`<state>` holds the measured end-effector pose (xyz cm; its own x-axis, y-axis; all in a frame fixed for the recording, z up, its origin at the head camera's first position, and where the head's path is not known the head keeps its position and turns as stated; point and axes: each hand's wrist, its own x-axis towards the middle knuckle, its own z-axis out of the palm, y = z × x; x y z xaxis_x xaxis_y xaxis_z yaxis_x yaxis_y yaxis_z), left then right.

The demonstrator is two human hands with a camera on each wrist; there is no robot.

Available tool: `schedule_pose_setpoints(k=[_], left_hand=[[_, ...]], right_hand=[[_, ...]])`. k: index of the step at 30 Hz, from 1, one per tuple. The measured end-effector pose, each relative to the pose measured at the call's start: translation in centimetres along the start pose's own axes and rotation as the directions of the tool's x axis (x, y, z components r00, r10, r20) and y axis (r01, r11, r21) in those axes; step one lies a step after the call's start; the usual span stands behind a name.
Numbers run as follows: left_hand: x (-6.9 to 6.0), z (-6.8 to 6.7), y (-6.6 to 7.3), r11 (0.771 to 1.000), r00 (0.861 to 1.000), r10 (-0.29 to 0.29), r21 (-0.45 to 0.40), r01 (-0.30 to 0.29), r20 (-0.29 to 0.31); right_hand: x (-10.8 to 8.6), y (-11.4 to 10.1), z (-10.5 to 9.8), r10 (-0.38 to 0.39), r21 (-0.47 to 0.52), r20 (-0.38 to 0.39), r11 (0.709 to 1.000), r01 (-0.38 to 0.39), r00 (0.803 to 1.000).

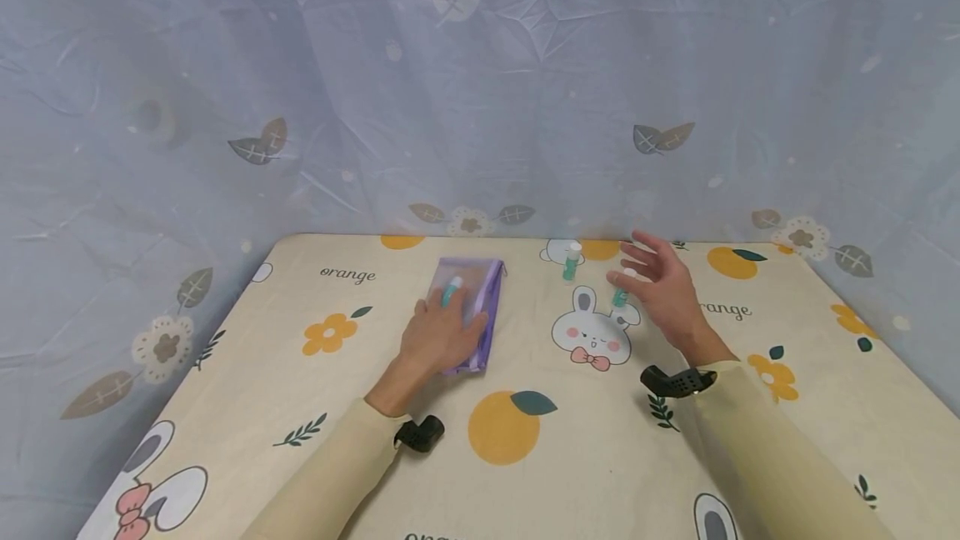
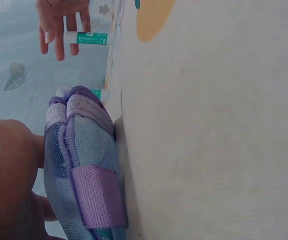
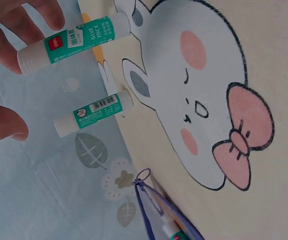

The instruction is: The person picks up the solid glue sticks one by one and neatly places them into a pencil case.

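A purple mesh pouch (image 1: 492, 307) lies on the table, its thick zipped side near the camera in the left wrist view (image 2: 96, 145). My left hand (image 1: 438, 336) rests on it, fingers extended beside a glue stick (image 1: 452, 291); whether that stick is inside or on top, I cannot tell. Two green glue sticks with white caps stand upright to the right, one farther back (image 1: 572, 262) and one (image 1: 620, 297) by my right hand (image 1: 667, 294). The right fingers are spread around the nearer stick's cap (image 3: 33, 59), thumb apart from it; finger contact is unclear.
The table cover (image 1: 585, 473) carries printed oranges, flowers and rabbits. A pale blue leaf-patterned curtain (image 1: 480, 107) hangs behind the table's back edge and along its sides.
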<state>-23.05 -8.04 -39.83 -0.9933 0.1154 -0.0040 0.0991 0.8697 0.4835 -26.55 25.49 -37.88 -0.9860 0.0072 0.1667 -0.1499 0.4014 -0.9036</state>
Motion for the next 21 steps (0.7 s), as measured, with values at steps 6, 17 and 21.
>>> schedule_pose_setpoints(k=[6, 17, 21], left_hand=[[0.0, 0.0, 0.0, 1.0, 1.0, -0.003, -0.004, 0.003, 0.003], [-0.1, -0.1, 0.0, 1.0, 1.0, -0.008, -0.001, 0.008, 0.006], [0.0, 0.1, -0.1, 1.0, 1.0, -0.002, 0.004, 0.002, 0.003]], right_hand=[[-0.1, 0.3, 0.2, 0.022, -0.012, 0.008, 1.0, -0.022, 1.0], [0.1, 0.9, 0.5, 0.043, -0.014, 0.011, 0.999, -0.043, 0.999], [0.1, 1.2, 0.5, 0.063, -0.007, 0.003, 0.998, -0.063, 0.998]])
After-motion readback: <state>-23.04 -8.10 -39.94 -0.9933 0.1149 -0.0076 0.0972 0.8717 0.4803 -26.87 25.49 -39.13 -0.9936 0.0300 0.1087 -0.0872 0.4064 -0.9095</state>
